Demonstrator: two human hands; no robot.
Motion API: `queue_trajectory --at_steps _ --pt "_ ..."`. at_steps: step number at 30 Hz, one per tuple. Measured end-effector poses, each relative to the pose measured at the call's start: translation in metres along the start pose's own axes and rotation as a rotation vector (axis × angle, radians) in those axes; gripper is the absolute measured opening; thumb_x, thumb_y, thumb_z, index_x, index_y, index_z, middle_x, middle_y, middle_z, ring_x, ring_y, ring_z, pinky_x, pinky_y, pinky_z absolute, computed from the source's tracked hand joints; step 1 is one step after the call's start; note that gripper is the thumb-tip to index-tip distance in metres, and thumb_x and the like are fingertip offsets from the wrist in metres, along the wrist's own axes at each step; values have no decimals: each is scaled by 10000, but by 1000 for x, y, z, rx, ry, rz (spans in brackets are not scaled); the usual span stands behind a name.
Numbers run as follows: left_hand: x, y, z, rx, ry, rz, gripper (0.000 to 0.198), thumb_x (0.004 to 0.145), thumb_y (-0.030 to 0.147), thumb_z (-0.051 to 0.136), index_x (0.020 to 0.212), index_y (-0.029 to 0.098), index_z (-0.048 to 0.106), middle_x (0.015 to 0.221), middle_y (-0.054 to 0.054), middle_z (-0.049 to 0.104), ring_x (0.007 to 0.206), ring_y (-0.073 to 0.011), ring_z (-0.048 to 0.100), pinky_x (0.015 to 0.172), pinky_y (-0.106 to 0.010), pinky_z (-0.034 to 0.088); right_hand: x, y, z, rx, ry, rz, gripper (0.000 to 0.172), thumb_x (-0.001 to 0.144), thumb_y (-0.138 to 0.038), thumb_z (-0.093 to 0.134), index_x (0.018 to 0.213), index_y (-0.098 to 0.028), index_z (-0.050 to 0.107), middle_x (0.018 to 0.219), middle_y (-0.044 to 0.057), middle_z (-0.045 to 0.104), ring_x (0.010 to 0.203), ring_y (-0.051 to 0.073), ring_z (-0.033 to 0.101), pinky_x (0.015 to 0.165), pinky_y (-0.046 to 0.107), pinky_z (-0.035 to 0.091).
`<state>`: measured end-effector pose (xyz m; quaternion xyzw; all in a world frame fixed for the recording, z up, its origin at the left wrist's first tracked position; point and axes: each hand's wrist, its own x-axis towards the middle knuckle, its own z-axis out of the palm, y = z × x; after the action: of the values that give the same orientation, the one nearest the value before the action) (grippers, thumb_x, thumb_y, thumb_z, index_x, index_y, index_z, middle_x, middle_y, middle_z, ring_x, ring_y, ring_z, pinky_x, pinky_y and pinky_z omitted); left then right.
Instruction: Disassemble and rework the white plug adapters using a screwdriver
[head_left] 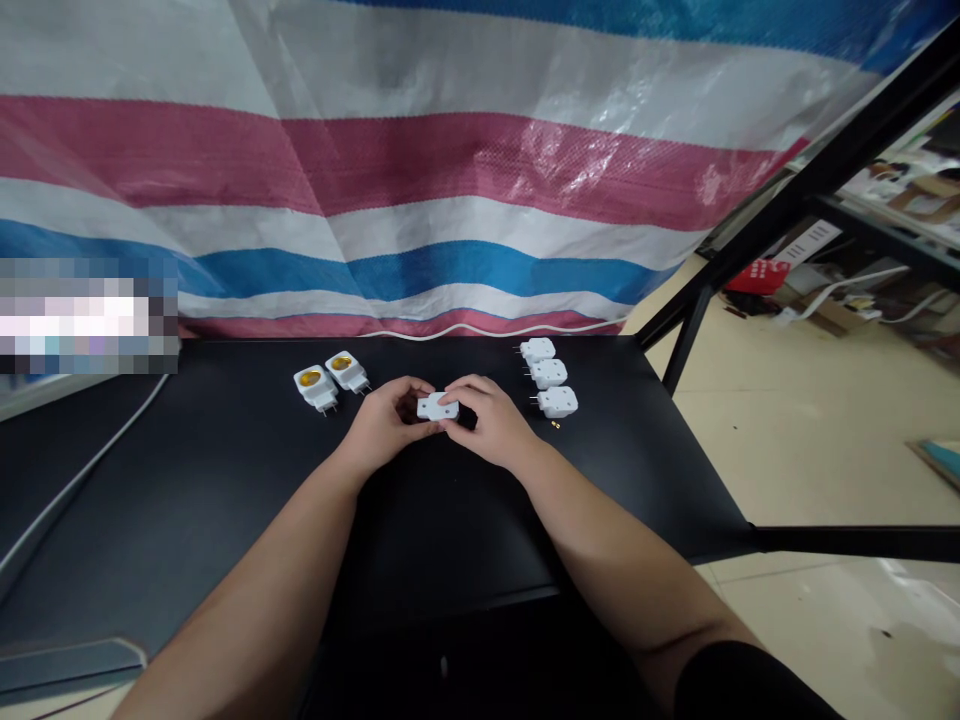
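Between my hands is a small white plug-in unit [438, 407] with dark holes in its upper face, held just above the black table. My left hand [388, 420] is closed on its left end, thumb in front and fingers behind. On its right end my right hand [487, 420] is closed too, a fingertip resting on top. Further right lie three similar white plug-in units [557, 402], prongs pointing left. A tiny brass-coloured piece [556, 425] lies just in front of the nearest one. To the left are two white plug-in units with round amber faces [310, 379] turned up.
The black table [225, 480] ends at a right edge beside a black metal frame [686, 335]. A striped plastic sheet [450, 160] hangs behind it, with a white cable [480, 329] along its foot. Another cable [90, 465] crosses the left side. Shelves with boxes [840, 310] stand at right.
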<state>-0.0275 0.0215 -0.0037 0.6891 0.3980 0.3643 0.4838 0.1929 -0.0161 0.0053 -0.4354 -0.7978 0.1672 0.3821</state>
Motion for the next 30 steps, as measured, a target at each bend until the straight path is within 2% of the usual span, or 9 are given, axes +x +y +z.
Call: queue_trajectory --at_steps 6,11,14,19,26,30 --pt "1 -1 -1 21 -11 21 492 714 385 964 1107 202 733 1023 -59 770 869 -212 746 793 -356 621 0 -3 -1 3 -19 61 208 874 -162 737 1074 -223 744 1189 83 713 1090 236 705 998 405 567" --pt "-1 -3 -4 18 -39 13 482 727 379 963 1118 207 739 1029 -64 775 878 -217 750 794 -356 620 0 -3 -2 106 -50 149 192 855 -158 746 1039 -208 761 1191 78 713 992 201 723 898 344 569" --pt "-1 -2 -7 -32 -75 -2 440 778 387 925 1126 198 733 1056 -74 781 920 -220 759 829 -357 623 0 -1 -1 153 -43 166 172 851 -162 754 1018 -202 768 1181 75 719 958 189 723 877 331 564" --pt "0 -1 -13 -37 -80 -61 333 876 416 817 1085 169 741 974 -83 780 861 -204 751 806 -343 614 1 -2 -1 138 -63 184 154 860 -175 756 1010 -206 772 1191 74 722 953 188 730 900 339 566" --pt "-3 8 -13 131 -101 102 223 904 360 767 1066 207 754 1146 -107 760 1016 -254 759 910 -408 637 -5 -3 -1 54 -51 156 184 911 -176 715 1085 -210 764 1222 88 679 1022 200 717 963 370 582" --pt "-3 8 -10 296 14 166 165 938 358 714 1026 222 747 1146 -103 766 1051 -269 745 923 -420 618 -6 -6 -4 -81 -11 111 296 911 -147 693 1193 -220 747 1257 121 623 1098 241 667 1040 437 573"
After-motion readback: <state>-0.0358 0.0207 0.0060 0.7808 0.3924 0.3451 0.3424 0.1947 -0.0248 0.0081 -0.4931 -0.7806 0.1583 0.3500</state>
